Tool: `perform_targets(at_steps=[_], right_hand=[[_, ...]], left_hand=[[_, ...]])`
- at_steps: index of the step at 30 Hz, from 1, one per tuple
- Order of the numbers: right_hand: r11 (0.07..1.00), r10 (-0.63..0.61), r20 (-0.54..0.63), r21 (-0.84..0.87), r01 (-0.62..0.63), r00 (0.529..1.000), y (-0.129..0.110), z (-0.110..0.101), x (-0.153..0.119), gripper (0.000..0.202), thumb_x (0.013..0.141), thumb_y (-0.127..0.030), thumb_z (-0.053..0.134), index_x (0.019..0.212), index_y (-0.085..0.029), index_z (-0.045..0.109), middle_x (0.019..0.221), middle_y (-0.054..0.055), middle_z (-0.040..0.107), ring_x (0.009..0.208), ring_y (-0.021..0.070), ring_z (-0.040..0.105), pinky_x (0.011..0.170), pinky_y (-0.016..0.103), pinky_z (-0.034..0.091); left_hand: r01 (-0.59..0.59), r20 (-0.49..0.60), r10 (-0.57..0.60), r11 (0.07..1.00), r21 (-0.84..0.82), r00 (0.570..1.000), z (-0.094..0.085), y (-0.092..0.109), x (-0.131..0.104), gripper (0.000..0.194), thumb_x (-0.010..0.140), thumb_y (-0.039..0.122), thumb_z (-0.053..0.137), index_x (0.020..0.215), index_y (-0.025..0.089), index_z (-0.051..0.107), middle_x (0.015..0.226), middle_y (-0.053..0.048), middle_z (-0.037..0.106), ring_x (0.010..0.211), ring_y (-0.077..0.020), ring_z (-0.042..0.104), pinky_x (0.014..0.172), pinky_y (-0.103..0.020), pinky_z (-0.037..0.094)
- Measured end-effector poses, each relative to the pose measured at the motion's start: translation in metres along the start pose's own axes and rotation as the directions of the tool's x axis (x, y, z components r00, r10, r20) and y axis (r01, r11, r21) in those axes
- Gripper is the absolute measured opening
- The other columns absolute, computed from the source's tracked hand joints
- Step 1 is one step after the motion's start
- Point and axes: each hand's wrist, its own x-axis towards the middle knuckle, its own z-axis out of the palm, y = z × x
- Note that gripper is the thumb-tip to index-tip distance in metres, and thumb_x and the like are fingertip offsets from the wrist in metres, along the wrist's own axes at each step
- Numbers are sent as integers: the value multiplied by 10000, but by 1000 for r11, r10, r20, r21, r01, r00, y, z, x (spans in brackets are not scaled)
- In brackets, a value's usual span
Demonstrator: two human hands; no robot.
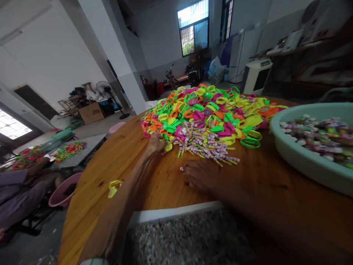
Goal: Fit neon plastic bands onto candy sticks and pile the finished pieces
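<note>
A heap of bright plastic toy watches [193, 106] in green, pink, orange and yellow covers the far part of the round table. At its near left edge, my left hand [156, 145] has its fingers closed at a yellow toy watch [168, 147]; its fingertips are partly hidden. Slim candy sticks [204, 141] in printed wrappers lie scattered against the front of the heap. Just nearer, my right hand [199, 175] rests low over the wood, fingers curled, with the pale end of a candy stick [181, 169] poking out.
A green tub [311, 162] of small wrapped pieces stands right on the wooden table [93, 162]. One yellow toy watch [114, 188] lies left of my forearm. A speckled slab [187, 235] is nearest me. Another person [22, 195] sits left beside a pink basin [63, 193].
</note>
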Motion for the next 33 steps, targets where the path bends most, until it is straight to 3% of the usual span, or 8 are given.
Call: perform_targets(at_steps=[3,6,9,12,15,17,24,33], right_hand=[[1000,10,25,23,-11,1000,-5,-10,-1,97,787,-194,675,880,-168,665,883,63,685,760,178,601,646,307,365],[997,54,28,48,-55,998,-16,-30,-8,76,861,-121,577,860,-165,638,828,55,675,731,163,598,631,307,329],[989,100,31,105,-102,995,-32,-52,-23,176,954,-140,463,859,-160,610,833,51,662,749,150,595,658,297,339],[958,150,29,242,-153,988,-52,-66,-44,171,964,-181,468,849,-158,593,843,46,646,758,150,572,678,289,343],[935,178,24,309,-177,984,-75,-70,-66,149,942,-188,488,843,-154,594,852,62,642,752,166,555,669,298,327],[942,176,15,289,-173,984,-87,-67,-78,144,936,-199,486,869,-155,606,850,69,644,747,180,553,661,309,312],[961,178,-35,223,-166,983,-111,-58,-96,149,939,-220,488,901,-174,624,855,62,646,761,195,559,668,324,297],[937,221,-106,299,-181,970,-126,-54,-95,136,931,-197,492,883,-167,616,872,64,619,782,186,545,696,313,346]], left_hand=[[54,58,-43,978,-202,997,-2,6,-27,650,809,161,633,1415,32,435,602,-28,657,481,-173,637,499,-278,535],[81,129,-36,930,-358,991,-3,12,-59,666,777,127,646,1410,71,448,682,-44,697,506,-167,663,523,-283,569],[105,182,-23,883,-457,983,0,12,-99,573,732,126,679,1292,104,562,723,-51,714,526,-164,677,522,-274,573],[113,180,-14,827,-551,983,7,6,-143,376,675,180,739,1032,94,659,716,-55,710,530,-159,664,489,-262,557],[101,152,-11,792,-602,988,18,-6,-181,274,627,258,784,815,102,661,689,-54,701,539,-147,644,483,-242,530],[101,138,-22,798,-594,990,24,-15,-198,276,617,286,791,791,114,663,667,-41,695,546,-139,637,509,-231,517],[76,73,-42,816,-573,996,24,-40,-220,257,696,311,704,872,126,727,740,-59,740,607,-153,660,571,-237,502],[-5,5,8,894,-449,1000,17,-54,-234,245,711,368,667,758,137,733,688,-34,701,611,-142,615,593,-236,477]])
